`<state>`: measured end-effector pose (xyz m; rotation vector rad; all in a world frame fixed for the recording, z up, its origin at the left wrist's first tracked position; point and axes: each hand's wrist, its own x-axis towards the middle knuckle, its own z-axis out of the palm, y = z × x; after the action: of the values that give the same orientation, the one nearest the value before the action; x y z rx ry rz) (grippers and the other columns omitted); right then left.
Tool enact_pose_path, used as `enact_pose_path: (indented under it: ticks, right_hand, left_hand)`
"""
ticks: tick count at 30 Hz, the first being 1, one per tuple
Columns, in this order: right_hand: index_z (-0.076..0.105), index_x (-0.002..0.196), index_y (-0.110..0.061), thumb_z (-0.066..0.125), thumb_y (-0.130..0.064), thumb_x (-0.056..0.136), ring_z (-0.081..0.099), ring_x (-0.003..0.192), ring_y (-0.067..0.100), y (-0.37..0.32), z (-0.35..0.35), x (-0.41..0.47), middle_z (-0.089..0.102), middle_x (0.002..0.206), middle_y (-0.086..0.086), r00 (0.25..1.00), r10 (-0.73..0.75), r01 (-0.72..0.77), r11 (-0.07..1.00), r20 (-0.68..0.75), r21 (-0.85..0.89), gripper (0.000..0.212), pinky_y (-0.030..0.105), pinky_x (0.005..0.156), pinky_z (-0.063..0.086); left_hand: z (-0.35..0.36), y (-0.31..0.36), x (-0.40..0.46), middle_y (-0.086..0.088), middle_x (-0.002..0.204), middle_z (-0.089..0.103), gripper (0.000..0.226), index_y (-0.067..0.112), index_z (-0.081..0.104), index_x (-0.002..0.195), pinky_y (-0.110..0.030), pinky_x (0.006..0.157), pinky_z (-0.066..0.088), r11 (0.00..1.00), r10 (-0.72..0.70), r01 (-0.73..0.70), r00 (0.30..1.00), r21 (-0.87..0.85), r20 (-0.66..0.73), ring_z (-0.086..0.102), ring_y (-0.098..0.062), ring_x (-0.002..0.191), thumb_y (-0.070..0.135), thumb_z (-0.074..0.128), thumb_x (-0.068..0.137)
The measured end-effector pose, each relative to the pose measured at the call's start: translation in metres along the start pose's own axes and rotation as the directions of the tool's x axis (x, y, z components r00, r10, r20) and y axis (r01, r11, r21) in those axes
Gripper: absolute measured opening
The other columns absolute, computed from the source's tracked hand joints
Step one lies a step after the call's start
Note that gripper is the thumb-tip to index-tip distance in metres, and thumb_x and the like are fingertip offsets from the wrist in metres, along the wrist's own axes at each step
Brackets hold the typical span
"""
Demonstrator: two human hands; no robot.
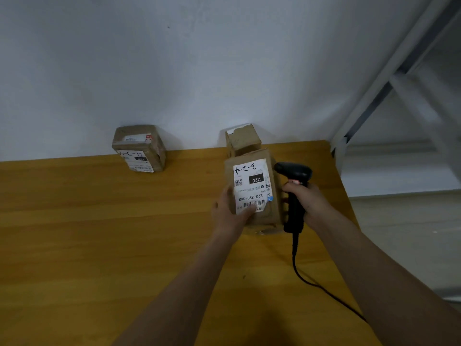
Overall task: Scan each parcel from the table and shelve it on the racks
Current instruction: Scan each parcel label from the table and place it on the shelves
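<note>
Three parcels are in view on the table (99, 245): one at the far left against the wall (139, 148), a small one at the far right (242, 139), and just in front of that the box (253, 188) now in hand. The box stands on end near the table's right edge, tipped back so that its white label (252, 186) faces up toward the person; the likely reason is to show the barcode, which sits at the label's near end.

The left hand (228, 211) props the box from its left side. Its fingers are half curled around the near left corner, and the thumb lies across the label's lower corner close to the barcode, so part of the code may be covered. This looks like a steadying hold, not a lift, since the box's base seems to rest on the table.

The right hand (309, 202) is wrapped firmly around the grip of the black scanner (294, 196), just right of the box and nearly touching it. The scanner stands upright with its head pointing left, over the box's far right corner, not at the barcode. Its cable (324, 288) trails back across the table. Whether a finger is on the trigger cannot be told.

I judge the scan not yet made. The racks (389, 83) stand beyond the table on the right.
</note>
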<state>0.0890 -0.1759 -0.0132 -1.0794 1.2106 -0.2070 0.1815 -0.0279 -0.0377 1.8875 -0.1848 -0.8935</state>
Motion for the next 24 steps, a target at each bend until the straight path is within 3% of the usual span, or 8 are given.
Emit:
enact_pose_path:
  ticks: [2,5,7,9,11,15,18,24]
  right_hand:
    - [0.063,0.1,-0.01,0.066,-0.008,0.085,0.066,0.099,0.036,-0.004,-0.006,-0.005,0.069,0.106,0.019,0.999,-0.025,0.025,1.0,0.04,0.007,0.016,0.057,0.092,0.05]
    - [0.062,0.106,-0.007,0.064,-0.006,0.086,0.07,0.092,0.037,-0.006,-0.015,-0.01,0.071,0.104,0.019,0.997,-0.017,0.013,0.998,0.074,0.059,0.02,0.051,0.077,0.058]
    - [0.061,0.106,-0.005,0.063,-0.005,0.087,0.072,0.086,0.036,-0.001,-0.017,-0.016,0.073,0.101,0.019,0.993,0.005,-0.013,0.997,0.116,0.073,0.019,0.044,0.068,0.06]
    - [0.062,0.107,-0.003,0.063,-0.006,0.088,0.072,0.089,0.036,0.007,-0.016,-0.023,0.073,0.102,0.019,0.989,0.024,-0.032,0.998,0.144,0.053,0.019,0.047,0.077,0.059]
    - [0.063,0.109,-0.002,0.064,-0.007,0.088,0.07,0.095,0.036,0.013,-0.014,-0.028,0.072,0.104,0.018,0.99,0.028,-0.033,0.999,0.139,0.034,0.021,0.052,0.087,0.055]
    - [0.065,0.103,-0.007,0.066,-0.007,0.087,0.07,0.087,0.028,0.002,-0.022,-0.033,0.071,0.096,0.015,0.994,-0.055,0.059,0.998,0.09,-0.035,0.015,0.037,0.072,0.06]
    - [0.064,0.102,-0.01,0.066,-0.008,0.087,0.066,0.075,0.021,-0.01,-0.032,-0.035,0.069,0.088,0.011,0.986,-0.144,0.154,0.979,0.08,-0.131,0.015,0.03,0.063,0.058]
    - [0.064,0.098,-0.013,0.063,-0.014,0.089,0.061,0.069,0.017,-0.018,-0.029,-0.032,0.064,0.08,0.006,0.975,-0.215,0.22,0.928,0.051,-0.301,0.009,0.026,0.058,0.046]
  left_hand:
    - [0.003,0.002,-0.004,0.002,0.124,0.051,0.08,0.019,0.034,0.144,-0.031,0.074,0.053,0.989,-0.105,0.11,0.993,-0.096,0.052,0.055,-0.017,0.105,0.025,0.08,0.078]
    - [0.006,0.008,-0.001,-0.006,0.121,0.063,0.056,0.017,0.054,0.115,-0.017,0.055,0.052,0.991,-0.11,0.116,0.989,-0.068,0.094,0.063,-0.005,0.083,0.022,0.086,0.07]
    - [0.008,0.018,0.002,-0.009,0.131,0.057,0.068,0.019,0.055,0.115,-0.025,0.075,0.057,0.986,-0.059,0.048,0.996,0.162,0.065,0.063,-0.009,0.101,0.035,0.091,0.06]
    - [0.012,0.027,0.006,-0.009,0.144,0.036,0.12,0.015,0.031,0.143,-0.046,0.104,0.042,0.833,-0.032,0.042,0.999,0.552,-0.027,0.038,-0.026,0.132,0.061,0.087,0.048]
    - [0.016,0.032,0.01,-0.012,0.15,0.025,0.143,0.015,0.008,0.152,-0.056,0.112,0.028,0.679,-0.011,0.046,0.999,0.733,-0.052,0.024,-0.034,0.14,0.071,0.082,0.044]
    - [0.014,0.032,0.023,-0.011,0.153,0.023,0.147,0.01,0.002,0.153,-0.054,0.112,0.027,0.552,-0.016,-0.025,0.999,0.833,0.041,0.023,-0.032,0.141,0.066,0.085,0.046]
    - [0.008,0.038,0.025,-0.006,0.153,0.026,0.136,0.018,0.011,0.151,-0.062,0.112,0.021,0.359,0.008,-0.166,0.984,0.918,0.175,0.023,-0.031,0.141,0.06,0.087,0.047]
    - [0.015,0.055,0.016,-0.004,0.163,0.001,0.136,0.027,-0.006,0.154,-0.065,0.113,0.005,0.028,-0.061,-0.495,0.866,0.868,0.496,-0.001,-0.038,0.147,0.031,0.09,0.058]
